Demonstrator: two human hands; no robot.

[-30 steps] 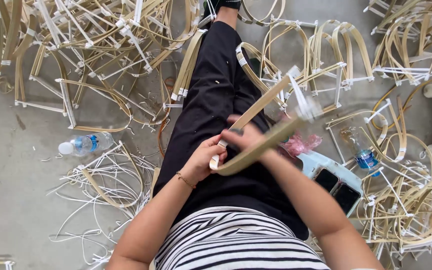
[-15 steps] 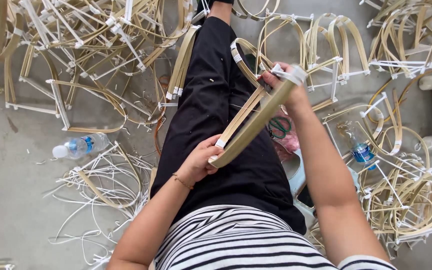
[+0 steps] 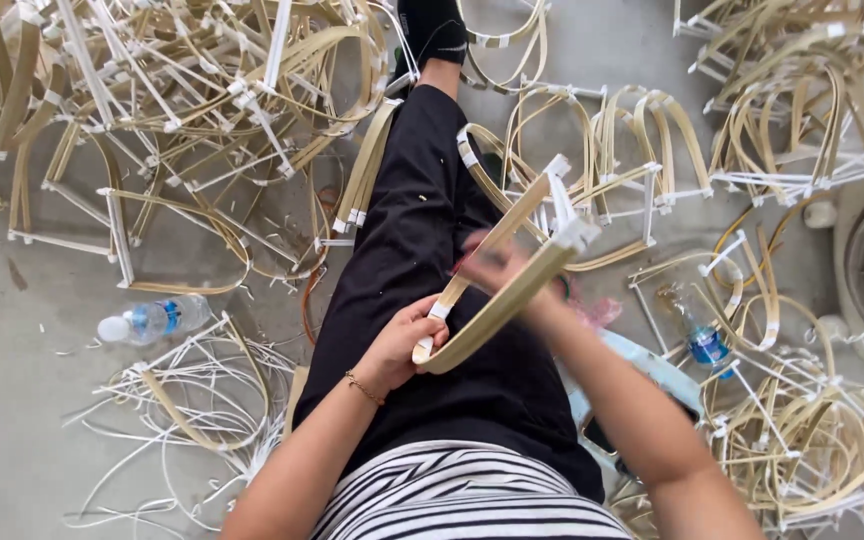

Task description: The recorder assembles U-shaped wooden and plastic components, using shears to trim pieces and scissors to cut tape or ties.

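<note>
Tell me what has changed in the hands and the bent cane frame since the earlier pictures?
The right hand slid back down the curved tan cane frame with white tape bindings from its far taped end toward the middle; it is blurred. The left hand still grips the near end, and the plastic water bottle has stayed put.

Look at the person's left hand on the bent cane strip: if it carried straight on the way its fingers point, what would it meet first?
Probably the blurred right hand, just up the bent cane strip from the left hand; depth is unclear.
</note>
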